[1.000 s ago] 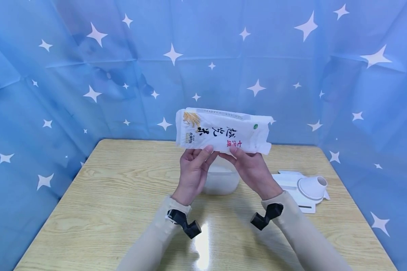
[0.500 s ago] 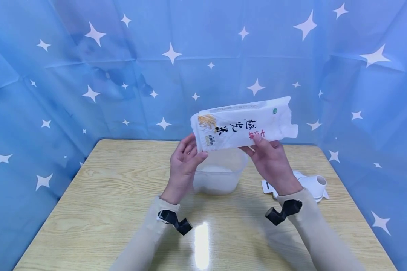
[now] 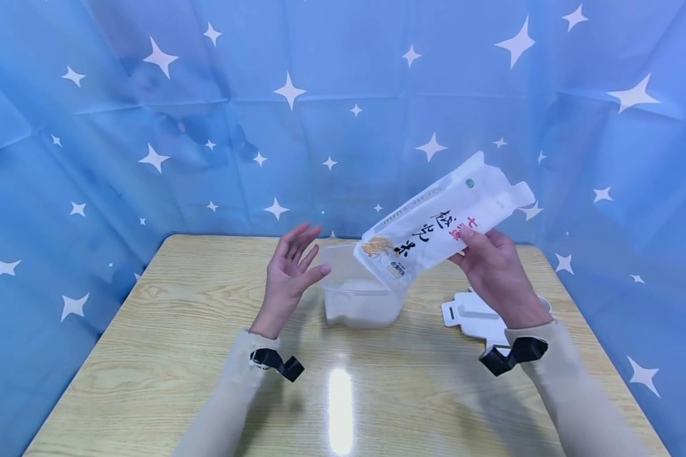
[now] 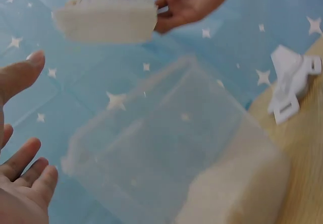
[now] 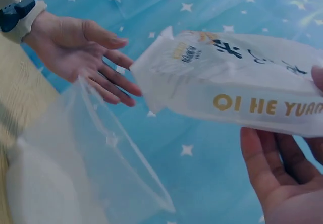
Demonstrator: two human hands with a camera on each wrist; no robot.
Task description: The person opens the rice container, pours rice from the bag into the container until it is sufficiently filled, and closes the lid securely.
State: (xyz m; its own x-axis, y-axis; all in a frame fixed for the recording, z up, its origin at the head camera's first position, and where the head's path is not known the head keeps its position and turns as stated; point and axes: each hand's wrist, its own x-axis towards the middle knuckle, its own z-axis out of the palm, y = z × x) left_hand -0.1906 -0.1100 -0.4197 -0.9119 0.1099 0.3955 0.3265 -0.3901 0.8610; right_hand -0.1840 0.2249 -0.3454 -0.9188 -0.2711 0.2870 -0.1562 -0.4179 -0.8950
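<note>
Bag [image 3: 434, 219], one: tilted, aloft near tub [image 3: 361, 310], pinched in right hand's [image 3: 494, 274] grip. Left hand [image 3: 288, 271]: grip wide, holding nothing. Advisable (a judgement): firm pinch, lower end clear of tub.

Bright, diffuse light fills the head view; a white glare [image 3: 340, 412] streaks the near middle of the desk [image 3: 148, 355], with soft shadows [image 3: 497, 406] between the sleeves [image 3: 223, 397]. The left wrist view blurs the container [image 4: 166, 133]; the right looks dimmer.
</note>
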